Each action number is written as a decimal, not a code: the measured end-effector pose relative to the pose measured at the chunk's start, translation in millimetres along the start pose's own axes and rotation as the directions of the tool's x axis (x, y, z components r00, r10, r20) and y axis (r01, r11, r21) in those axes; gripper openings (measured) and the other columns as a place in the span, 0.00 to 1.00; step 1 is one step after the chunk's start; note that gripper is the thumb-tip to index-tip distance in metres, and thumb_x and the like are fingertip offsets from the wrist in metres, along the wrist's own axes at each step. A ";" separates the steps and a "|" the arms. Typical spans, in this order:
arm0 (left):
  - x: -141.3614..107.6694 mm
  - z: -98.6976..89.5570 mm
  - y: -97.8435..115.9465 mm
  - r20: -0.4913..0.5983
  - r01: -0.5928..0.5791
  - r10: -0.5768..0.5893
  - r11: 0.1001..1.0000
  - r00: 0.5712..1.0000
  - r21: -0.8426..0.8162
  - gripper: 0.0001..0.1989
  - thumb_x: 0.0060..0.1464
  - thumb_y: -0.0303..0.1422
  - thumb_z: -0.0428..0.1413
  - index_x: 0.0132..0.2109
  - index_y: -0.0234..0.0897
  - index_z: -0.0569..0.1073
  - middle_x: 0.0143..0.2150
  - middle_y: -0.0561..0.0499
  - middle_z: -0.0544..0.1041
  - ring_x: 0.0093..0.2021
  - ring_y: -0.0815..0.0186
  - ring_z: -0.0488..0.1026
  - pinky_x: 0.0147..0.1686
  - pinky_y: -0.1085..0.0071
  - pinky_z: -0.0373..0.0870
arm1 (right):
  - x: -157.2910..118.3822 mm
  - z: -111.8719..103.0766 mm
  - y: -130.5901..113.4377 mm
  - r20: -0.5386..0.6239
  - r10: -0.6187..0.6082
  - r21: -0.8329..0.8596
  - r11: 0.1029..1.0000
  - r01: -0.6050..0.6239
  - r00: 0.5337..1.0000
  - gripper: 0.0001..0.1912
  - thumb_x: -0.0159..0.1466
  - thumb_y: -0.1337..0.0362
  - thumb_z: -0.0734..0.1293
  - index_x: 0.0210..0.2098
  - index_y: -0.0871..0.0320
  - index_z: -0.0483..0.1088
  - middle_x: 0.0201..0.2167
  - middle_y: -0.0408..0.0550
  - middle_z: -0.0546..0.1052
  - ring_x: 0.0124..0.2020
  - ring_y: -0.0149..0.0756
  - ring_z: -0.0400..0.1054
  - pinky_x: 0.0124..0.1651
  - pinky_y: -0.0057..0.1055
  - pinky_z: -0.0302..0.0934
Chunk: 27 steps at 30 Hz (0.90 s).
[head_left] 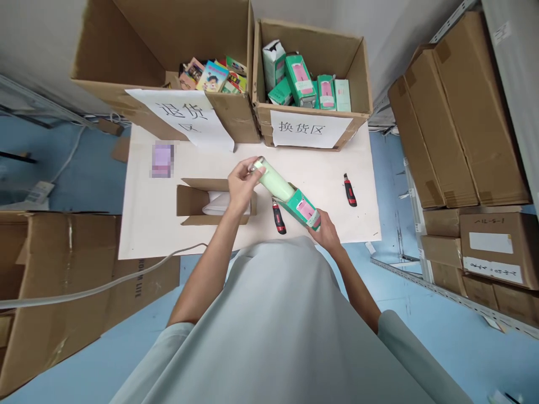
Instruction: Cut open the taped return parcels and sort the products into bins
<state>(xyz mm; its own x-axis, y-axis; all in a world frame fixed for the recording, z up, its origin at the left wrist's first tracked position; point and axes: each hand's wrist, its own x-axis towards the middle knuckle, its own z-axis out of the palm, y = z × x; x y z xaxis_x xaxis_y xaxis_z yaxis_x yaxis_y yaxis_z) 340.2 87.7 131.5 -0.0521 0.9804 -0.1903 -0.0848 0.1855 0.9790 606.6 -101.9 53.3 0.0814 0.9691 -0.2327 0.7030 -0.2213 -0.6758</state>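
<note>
A pale green bottle (275, 182) sticks partway out of a green product box (305, 209) with a pink picture on it. My left hand (244, 180) grips the bottle's upper end, where a dark rim shows. Around the box's lower end, my right hand (325, 230) is closed. Both things are held tilted above the white table; the bottle's lower part is hidden in the box. Just below them lies a red and black utility knife (278, 217). Beside my left forearm, an open brown carton (191, 202) has white wrapping inside.
Another red and black utility knife (350, 191) lies at the table's right. Behind are a large carton (160, 109) holding small picture boxes and a smaller carton (311, 126) of green boxes. A blurred purple item (162, 159) sits at left. Stacked cartons (458, 112) stand right.
</note>
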 end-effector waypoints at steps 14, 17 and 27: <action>-29.0 -3.2 15.5 0.421 -0.198 0.128 0.972 0.898 0.128 0.29 0.57 0.52 0.71 0.57 0.39 0.79 0.60 0.39 0.83 0.58 0.52 0.82 0.57 0.60 0.78 | 5.1 35.2 -15.9 -0.077 0.020 0.379 0.925 0.010 0.997 0.42 0.60 0.47 0.78 0.69 0.53 0.66 0.64 0.58 0.77 0.60 0.53 0.76 0.60 0.52 0.78; -27.3 -10.0 17.3 0.412 -0.290 0.177 0.929 0.894 0.228 0.23 0.61 0.46 0.67 0.57 0.38 0.79 0.57 0.42 0.84 0.55 0.55 0.82 0.56 0.61 0.78 | 5.6 42.6 -20.0 -0.080 0.002 0.430 0.902 0.033 0.997 0.42 0.60 0.46 0.78 0.69 0.52 0.67 0.64 0.58 0.78 0.60 0.53 0.77 0.57 0.49 0.80; -10.2 -37.7 15.0 0.405 -0.168 0.050 0.950 0.913 0.263 0.25 0.50 0.45 0.71 0.50 0.37 0.79 0.55 0.43 0.84 0.49 0.57 0.82 0.50 0.61 0.81 | 5.9 56.1 -29.2 -0.108 -0.050 0.452 0.887 0.094 0.993 0.38 0.61 0.47 0.78 0.65 0.53 0.69 0.61 0.57 0.78 0.61 0.55 0.76 0.59 0.49 0.78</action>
<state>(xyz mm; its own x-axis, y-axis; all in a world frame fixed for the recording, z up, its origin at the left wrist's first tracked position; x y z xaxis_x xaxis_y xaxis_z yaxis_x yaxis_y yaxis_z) 302.0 77.9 145.3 0.3508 0.9316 -0.0953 0.1900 0.0288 0.9814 547.0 -95.9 32.5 0.1216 0.9851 -0.1218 0.3115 -0.1544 -0.9376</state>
